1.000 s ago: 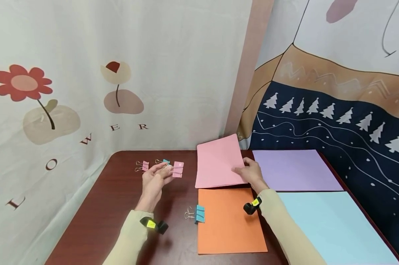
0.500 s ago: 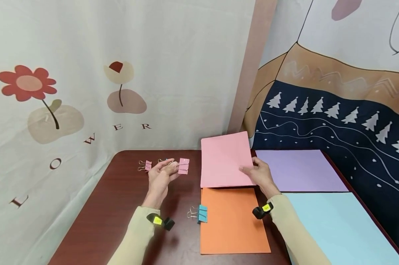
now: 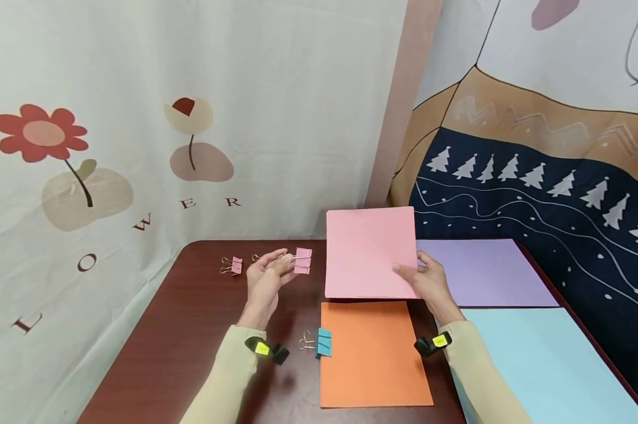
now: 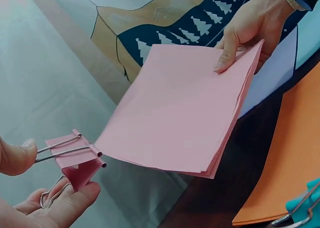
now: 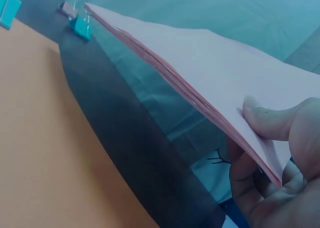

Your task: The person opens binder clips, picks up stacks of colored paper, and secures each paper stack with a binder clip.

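Observation:
My left hand (image 3: 265, 288) pinches a pink binder clip (image 4: 75, 160) by its wire handles, thumb on one and fingers under the other. In the left wrist view the clip's mouth faces the left edge of a stack of pink paper (image 3: 369, 253), close to it; whether they touch I cannot tell. My right hand (image 3: 430, 282) grips that stack at its lower right, thumb on top and fingers beneath. The right wrist view shows the stack's many layered sheets, raised off the table and tilted.
A blue binder clip (image 3: 323, 343) sits on the left edge of an orange paper stack (image 3: 374, 365). Another pink binder clip (image 3: 237, 266) lies at the back left, near a second blue binder clip (image 5: 81, 28). Purple paper (image 3: 488, 271) and light blue paper (image 3: 541, 359) lie at right.
The pink stack has swung straighter and moved right with my right hand. My left hand has moved right and slightly up with the pink binder clip, staying near the stack's left edge.

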The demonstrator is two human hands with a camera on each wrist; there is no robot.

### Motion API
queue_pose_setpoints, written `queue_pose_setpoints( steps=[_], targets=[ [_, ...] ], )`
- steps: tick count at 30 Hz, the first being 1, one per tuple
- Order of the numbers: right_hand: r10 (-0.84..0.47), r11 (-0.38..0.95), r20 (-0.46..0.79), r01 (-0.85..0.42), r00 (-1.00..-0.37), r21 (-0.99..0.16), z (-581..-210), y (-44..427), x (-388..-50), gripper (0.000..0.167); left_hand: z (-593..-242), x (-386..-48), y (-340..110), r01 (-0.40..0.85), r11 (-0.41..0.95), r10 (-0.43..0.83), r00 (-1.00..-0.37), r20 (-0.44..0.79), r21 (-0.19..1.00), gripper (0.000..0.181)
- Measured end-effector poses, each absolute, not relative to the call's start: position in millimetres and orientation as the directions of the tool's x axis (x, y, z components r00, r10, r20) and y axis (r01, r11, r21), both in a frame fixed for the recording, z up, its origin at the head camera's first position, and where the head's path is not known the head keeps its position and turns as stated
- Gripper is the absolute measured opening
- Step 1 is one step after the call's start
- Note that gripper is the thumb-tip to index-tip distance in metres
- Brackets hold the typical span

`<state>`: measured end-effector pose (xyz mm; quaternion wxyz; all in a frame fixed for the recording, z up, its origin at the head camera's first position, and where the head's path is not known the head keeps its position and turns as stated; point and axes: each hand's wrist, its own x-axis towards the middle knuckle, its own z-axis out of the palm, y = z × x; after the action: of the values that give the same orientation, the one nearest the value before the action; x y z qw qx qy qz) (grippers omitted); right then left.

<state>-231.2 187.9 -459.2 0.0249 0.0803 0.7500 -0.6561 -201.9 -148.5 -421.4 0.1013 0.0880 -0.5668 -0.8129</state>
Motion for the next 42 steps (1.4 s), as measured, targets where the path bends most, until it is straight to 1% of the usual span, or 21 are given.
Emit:
queue_pose_setpoints(
  steps=[7,11,16,20,23,29,35,42],
  targets=[
    [0.074,0.102,-0.138,0.145,-0.988,-0.984,-455,192,-223,0.059,-419,-206,-138,0.083,-0.377,-0.267,-0.963,-0.023,0.922,0.023],
    [0.059,0.085,-0.129,0.134,-0.990,-0.987,-455,191,-221,0.057,-420,-206,-135,0.079,-0.402,-0.278,-0.960,-0.039,0.912,0.022],
    [0.062,0.064,-0.098,0.102,-0.993,-0.993,-457,191,-218,0.054,-420,-207,-130,0.093,-0.418,-0.276,-0.961,-0.029,0.904,0.022],
    [0.064,0.062,-0.089,0.093,-0.994,-0.994,-459,192,-215,0.056,-421,-208,-126,0.094,-0.429,-0.272,-0.962,-0.029,0.899,0.023],
    [0.059,0.062,-0.088,0.092,-0.994,-0.994,-460,192,-214,0.058,-422,-209,-124,0.091,-0.424,-0.275,-0.961,-0.032,0.901,0.025],
    [0.068,0.044,-0.073,0.076,-0.995,-0.996,-458,189,-215,0.056,-423,-209,-125,0.091,-0.387,-0.272,-0.962,-0.018,0.918,0.026],
    [0.056,0.029,-0.061,0.062,-0.997,-0.998,-456,186,-215,0.053,-423,-209,-126,0.081,-0.409,-0.259,-0.965,-0.031,0.909,0.027],
    [0.065,0.025,-0.054,0.056,-0.996,-0.998,-459,185,-215,0.052,-422,-208,-125,0.063,-0.407,-0.274,-0.960,-0.056,0.911,0.025]
  ],
)
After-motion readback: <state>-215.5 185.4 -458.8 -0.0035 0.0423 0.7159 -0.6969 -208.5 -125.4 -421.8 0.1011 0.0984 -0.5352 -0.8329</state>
